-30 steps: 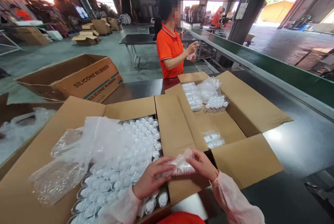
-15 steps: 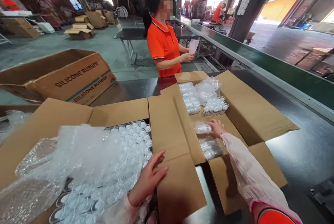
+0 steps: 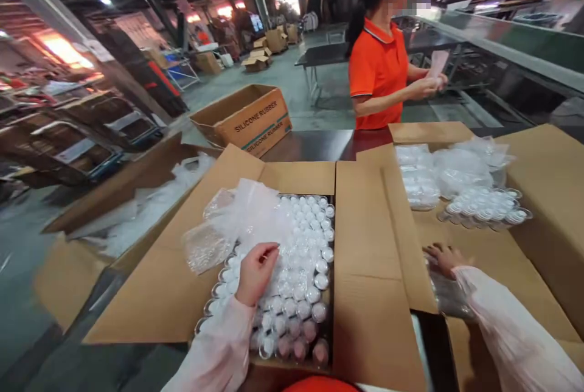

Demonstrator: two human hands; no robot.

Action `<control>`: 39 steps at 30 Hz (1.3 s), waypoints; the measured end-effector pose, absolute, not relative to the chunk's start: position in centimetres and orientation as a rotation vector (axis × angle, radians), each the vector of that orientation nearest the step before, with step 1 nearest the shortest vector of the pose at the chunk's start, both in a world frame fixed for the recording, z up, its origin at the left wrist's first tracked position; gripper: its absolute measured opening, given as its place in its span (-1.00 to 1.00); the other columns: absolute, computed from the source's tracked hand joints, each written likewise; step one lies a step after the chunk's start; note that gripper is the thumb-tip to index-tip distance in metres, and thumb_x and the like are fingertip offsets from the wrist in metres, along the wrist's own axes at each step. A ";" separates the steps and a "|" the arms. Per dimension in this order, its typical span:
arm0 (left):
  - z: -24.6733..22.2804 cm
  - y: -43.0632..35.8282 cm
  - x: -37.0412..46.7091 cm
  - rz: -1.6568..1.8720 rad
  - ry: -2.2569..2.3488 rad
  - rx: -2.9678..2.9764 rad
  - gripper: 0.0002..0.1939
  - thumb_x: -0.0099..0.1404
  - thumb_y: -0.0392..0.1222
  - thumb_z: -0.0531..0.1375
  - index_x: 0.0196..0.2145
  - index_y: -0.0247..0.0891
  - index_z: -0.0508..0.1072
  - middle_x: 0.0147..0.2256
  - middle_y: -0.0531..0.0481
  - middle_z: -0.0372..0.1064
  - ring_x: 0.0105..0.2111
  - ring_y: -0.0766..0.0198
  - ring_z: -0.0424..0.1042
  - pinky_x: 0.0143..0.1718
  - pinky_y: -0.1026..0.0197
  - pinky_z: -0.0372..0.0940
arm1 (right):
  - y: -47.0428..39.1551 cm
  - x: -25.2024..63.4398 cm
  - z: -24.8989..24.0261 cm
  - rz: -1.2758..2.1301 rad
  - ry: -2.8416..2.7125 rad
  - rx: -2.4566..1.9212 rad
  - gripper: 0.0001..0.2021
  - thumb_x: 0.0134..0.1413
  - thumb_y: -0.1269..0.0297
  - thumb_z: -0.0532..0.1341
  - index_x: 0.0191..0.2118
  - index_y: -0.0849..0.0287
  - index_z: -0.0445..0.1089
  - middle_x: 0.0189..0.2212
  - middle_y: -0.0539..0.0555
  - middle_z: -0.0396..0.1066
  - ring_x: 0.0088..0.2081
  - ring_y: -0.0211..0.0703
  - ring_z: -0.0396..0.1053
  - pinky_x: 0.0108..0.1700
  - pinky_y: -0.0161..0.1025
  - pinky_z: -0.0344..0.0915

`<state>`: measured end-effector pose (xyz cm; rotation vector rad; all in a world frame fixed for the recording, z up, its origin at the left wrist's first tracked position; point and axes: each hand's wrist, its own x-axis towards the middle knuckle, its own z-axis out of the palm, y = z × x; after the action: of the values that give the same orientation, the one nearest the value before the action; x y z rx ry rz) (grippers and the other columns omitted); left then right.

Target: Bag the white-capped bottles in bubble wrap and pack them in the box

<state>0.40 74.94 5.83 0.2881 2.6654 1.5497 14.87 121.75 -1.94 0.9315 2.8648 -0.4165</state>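
My left hand [image 3: 256, 273] is over the left carton [image 3: 296, 178], thumb and fingers pinched together at the edge of the clear plastic bags [image 3: 258, 209]. Whether a bag is between the fingertips I cannot make out. Under the bags stand rows of clear containers with white tops [image 3: 314, 258]. Inside the right carton [image 3: 365, 227], my right hand [image 3: 447, 258] rests with fingers spread on or just above a clear wrapped pack [image 3: 449, 294], partly hidden by the hand. Farther back in that carton are more wrapped packs [image 3: 417, 179] and a group of unwrapped containers [image 3: 486, 206].
A person in an orange shirt [image 3: 381, 69] stands across the dark table [image 3: 319, 143], holding a small translucent bag. A carton marked SILICONE RUBBER [image 3: 260, 115] sits behind the left carton. At left is an open carton with plastic bags [image 3: 150, 209]. A conveyor [image 3: 515, 45] runs behind at right.
The view has swung left. My right hand has loosened from the wrapped pack it held and its fingers spread. My left hand went from spread by the carton flap to pinched over the bags.
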 end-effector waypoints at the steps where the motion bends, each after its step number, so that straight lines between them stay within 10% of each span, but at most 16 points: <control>1: 6.0 75.0 0.2 1.468 2.743 0.400 -0.72 0.14 0.01 0.17 -0.37 -0.27 0.51 -0.39 -0.07 0.46 -0.37 0.22 0.40 -0.31 0.19 0.27 | 121.4 14.3 -0.9 -0.382 2.881 0.996 -0.65 -0.15 0.09 0.27 -0.19 0.08 0.50 0.00 0.40 0.35 -0.01 0.50 0.27 -0.18 0.38 0.21; 8: 3.1 80.0 3.0 0.789 2.725 0.796 -0.58 0.04 -0.02 0.30 -0.20 -0.34 0.51 -0.18 -0.23 0.42 -0.11 -0.03 0.36 -0.04 -0.03 0.24 | 108.3 10.6 4.6 -0.834 3.363 0.403 -0.66 0.12 0.17 0.05 -0.11 0.21 0.43 -0.18 0.21 0.47 -0.15 0.00 0.42 -0.06 -0.03 0.37; 13: 4.3 79.9 3.0 1.079 2.405 0.867 -0.79 0.24 -0.23 0.08 -0.27 -0.29 0.50 -0.21 -0.08 0.50 -0.16 0.20 0.40 -0.03 0.15 0.24 | 99.2 8.4 6.2 -0.689 3.215 -0.505 -0.44 -0.03 0.51 0.11 0.17 0.22 0.23 0.18 0.20 0.21 0.26 0.12 0.00 0.22 0.19 0.02; 16: 6.6 77.7 2.2 1.267 2.026 0.916 -0.78 0.21 -0.13 0.12 -0.30 -0.31 0.48 -0.29 -0.04 0.51 -0.24 0.23 0.41 -0.11 0.19 0.27 | 98.2 8.2 7.8 -0.653 3.005 -0.624 -0.63 0.03 0.48 0.13 -0.02 0.14 0.41 -0.05 0.17 0.45 0.11 0.09 0.24 0.16 0.17 0.07; 19: 7.7 76.2 1.8 1.382 1.946 0.833 -0.77 0.17 -0.14 0.14 -0.30 -0.33 0.48 -0.27 -0.08 0.49 -0.22 0.22 0.40 -0.09 0.18 0.25 | 99.1 9.0 9.5 -0.869 2.739 -0.590 -0.79 0.12 0.24 0.14 -0.28 0.18 0.51 -0.40 0.09 0.52 -0.32 -0.11 0.41 -0.21 -0.18 0.31; 24: 5.8 76.1 2.8 1.613 2.322 0.546 -0.62 0.11 -0.16 0.20 -0.10 -0.33 0.40 -0.13 -0.15 0.40 -0.28 0.25 0.37 -0.26 0.21 0.29 | 102.6 11.5 11.6 -0.988 3.047 0.058 -0.54 0.04 -0.12 0.12 -0.46 0.21 0.49 -0.58 0.05 0.45 -0.53 -0.21 0.31 -0.46 -0.30 0.14; 29: 2.8 77.6 7.2 0.777 2.468 1.106 -0.81 0.12 -0.18 0.22 -0.30 -0.30 0.51 -0.28 -0.13 0.42 -0.19 0.11 0.35 -0.13 0.10 0.23 | 104.6 14.2 11.6 -0.640 3.644 0.775 -0.36 -0.12 -0.40 0.07 -0.49 0.19 0.40 -0.55 0.10 0.42 -0.51 -0.15 0.31 -0.47 -0.28 0.08; 33: 1.6 80.2 10.3 0.243 2.500 1.268 -0.75 0.14 -0.29 0.18 -0.22 -0.43 0.49 -0.11 -0.35 0.34 -0.04 -0.09 0.27 -0.14 0.01 0.21 | 101.2 15.4 8.1 -0.423 3.517 0.377 -0.45 0.09 -0.24 0.02 -0.40 0.19 0.43 -0.48 0.14 0.45 -0.46 -0.14 0.34 -0.45 -0.28 0.04; 39: 4.0 77.9 8.7 0.416 2.568 0.988 -0.83 0.13 -0.30 0.14 -0.31 -0.41 0.44 -0.22 -0.33 0.39 -0.21 -0.05 0.41 -0.28 0.04 0.26 | 97.1 17.4 3.8 -0.681 2.965 0.499 -0.69 0.15 0.22 0.04 -0.51 0.17 0.41 -0.53 0.08 0.44 -0.47 -0.17 0.31 -0.42 -0.27 0.02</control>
<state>8.73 77.93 4.01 0.9877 2.5677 0.4159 17.42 97.13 3.76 0.4993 2.9645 -0.6811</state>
